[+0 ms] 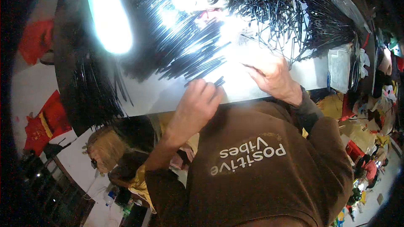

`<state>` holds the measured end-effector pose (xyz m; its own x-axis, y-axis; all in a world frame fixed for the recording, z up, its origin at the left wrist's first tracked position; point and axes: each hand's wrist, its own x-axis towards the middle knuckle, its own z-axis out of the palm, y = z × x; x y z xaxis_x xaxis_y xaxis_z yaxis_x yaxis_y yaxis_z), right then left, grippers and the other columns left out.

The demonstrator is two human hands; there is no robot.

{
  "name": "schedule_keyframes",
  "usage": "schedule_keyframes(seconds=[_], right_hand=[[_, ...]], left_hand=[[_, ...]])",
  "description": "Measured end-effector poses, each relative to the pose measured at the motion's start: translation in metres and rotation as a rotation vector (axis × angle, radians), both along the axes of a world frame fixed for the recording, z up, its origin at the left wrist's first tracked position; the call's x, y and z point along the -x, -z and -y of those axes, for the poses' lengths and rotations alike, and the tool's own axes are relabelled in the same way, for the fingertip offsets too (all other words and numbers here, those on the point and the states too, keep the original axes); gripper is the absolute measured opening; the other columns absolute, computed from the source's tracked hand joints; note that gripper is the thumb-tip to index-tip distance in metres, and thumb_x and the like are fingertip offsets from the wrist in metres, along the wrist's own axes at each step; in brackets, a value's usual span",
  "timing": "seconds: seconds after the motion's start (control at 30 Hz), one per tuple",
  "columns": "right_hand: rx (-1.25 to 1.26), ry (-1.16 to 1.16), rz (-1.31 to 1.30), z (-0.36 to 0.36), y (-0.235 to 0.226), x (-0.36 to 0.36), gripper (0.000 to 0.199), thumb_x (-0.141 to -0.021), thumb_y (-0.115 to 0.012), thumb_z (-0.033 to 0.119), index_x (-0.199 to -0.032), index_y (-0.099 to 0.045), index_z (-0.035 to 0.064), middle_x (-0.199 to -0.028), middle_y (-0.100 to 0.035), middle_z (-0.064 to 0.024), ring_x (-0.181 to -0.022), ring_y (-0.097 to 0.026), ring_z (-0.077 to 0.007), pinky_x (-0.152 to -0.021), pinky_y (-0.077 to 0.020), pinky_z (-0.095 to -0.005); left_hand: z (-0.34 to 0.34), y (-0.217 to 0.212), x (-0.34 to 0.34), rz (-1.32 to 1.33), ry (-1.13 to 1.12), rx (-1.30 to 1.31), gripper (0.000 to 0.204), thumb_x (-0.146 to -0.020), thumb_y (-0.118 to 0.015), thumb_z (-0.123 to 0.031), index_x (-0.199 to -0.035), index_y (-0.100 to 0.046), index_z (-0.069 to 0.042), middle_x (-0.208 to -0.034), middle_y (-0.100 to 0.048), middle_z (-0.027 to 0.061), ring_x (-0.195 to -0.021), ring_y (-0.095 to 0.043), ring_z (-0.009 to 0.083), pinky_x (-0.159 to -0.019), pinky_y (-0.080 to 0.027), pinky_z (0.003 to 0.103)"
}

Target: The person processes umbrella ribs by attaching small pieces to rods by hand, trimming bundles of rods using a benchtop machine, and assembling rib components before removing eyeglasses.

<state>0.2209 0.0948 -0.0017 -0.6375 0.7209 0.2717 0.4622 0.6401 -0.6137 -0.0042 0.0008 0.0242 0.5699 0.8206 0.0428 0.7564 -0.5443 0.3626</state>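
Close to the table's near edge, my left hand (202, 98) is closed with its fingers curled down. Short dark ends of thin black strips (219, 81) stick out beside its fingertips. My right hand (273, 77) is to the right, thumb and forefinger pinched together over the brightly lit tabletop (237, 86). A small dark tip shows at that pinch, but glare hides what it is. Beyond my left hand lies a row of long, thin black strips (198, 61), roughly parallel. Past my right hand spreads a tangled heap of thin black pieces (273, 17), some with bent ends.
A glaring white lamp (109, 14) is at the upper left. More black strips (90, 84) hang over the table's left end. A pale box-shaped object (339, 69) stands at the right end, beside a dense black bundle (330, 21). Red cloth (50, 117) lies at left.
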Motion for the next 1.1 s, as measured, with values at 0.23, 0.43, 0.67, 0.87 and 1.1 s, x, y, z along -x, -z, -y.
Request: schedule_keyframes(seconds=[0.23,0.43,0.67,0.87,1.1], right_hand=[[-0.194,-0.012,-0.024,-0.018,-0.001,0.012,0.023,-0.074,-0.063,0.018,-0.096,-0.067,0.0105,-0.095,-0.065,-0.0075,-0.077,-0.063,-0.0231,-0.063,-0.0508,-0.0327],[-0.062,-0.033,0.013,-0.028,0.008,0.028,0.022,-0.074,-0.060,0.015,-0.093,-0.065,0.0049,-0.085,-0.062,-0.0128,-0.068,-0.058,-0.0298,-0.060,-0.0464,-0.0379],[0.072,-0.078,0.108,-0.031,0.007,0.013,0.027,-0.072,-0.058,0.013,-0.097,-0.062,0.0016,-0.080,-0.061,-0.0176,-0.062,-0.055,-0.0336,-0.057,-0.0440,-0.0400],[0.254,-0.003,0.122,-0.020,-0.021,0.021,0.020,-0.076,-0.060,0.014,-0.094,-0.064,0.0046,-0.079,-0.060,-0.0163,-0.062,-0.056,-0.0324,-0.056,-0.0448,-0.0369],[0.269,-0.057,-0.079,0.002,-0.020,0.035,0.013,-0.076,-0.065,0.013,-0.086,-0.066,0.0030,-0.074,-0.061,-0.0155,-0.059,-0.055,-0.0306,-0.054,-0.0449,-0.0361]], left_hand=[[-0.016,0.009,-0.023,0.058,0.009,-0.049,0.030,-0.071,-0.056,-0.007,-0.098,-0.057,0.004,-0.086,-0.049,0.0113,-0.081,-0.048,0.0257,-0.072,-0.042,0.036],[-0.008,0.022,-0.033,0.085,-0.129,-0.215,0.029,-0.070,-0.059,-0.006,-0.097,-0.058,0.002,-0.079,-0.049,0.0092,-0.073,-0.049,0.0240,-0.064,-0.040,0.035],[0.028,0.025,-0.013,-0.022,-0.536,-0.264,0.022,-0.076,-0.061,-0.002,-0.098,-0.061,0.000,-0.069,-0.048,0.0092,-0.065,-0.051,0.0268,-0.058,-0.039,0.038],[0.024,0.016,-0.012,0.125,-0.715,-0.227,0.021,-0.078,-0.065,-0.003,-0.098,-0.061,0.000,-0.072,-0.055,0.0122,-0.066,-0.055,0.0266,-0.058,-0.042,0.037],[-0.021,0.007,-0.034,1.461,-1.056,0.446,0.013,-0.090,-0.055,-0.007,-0.096,-0.061,0.003,-0.081,-0.065,0.0072,-0.073,-0.063,0.0164,-0.073,-0.050,0.026]])
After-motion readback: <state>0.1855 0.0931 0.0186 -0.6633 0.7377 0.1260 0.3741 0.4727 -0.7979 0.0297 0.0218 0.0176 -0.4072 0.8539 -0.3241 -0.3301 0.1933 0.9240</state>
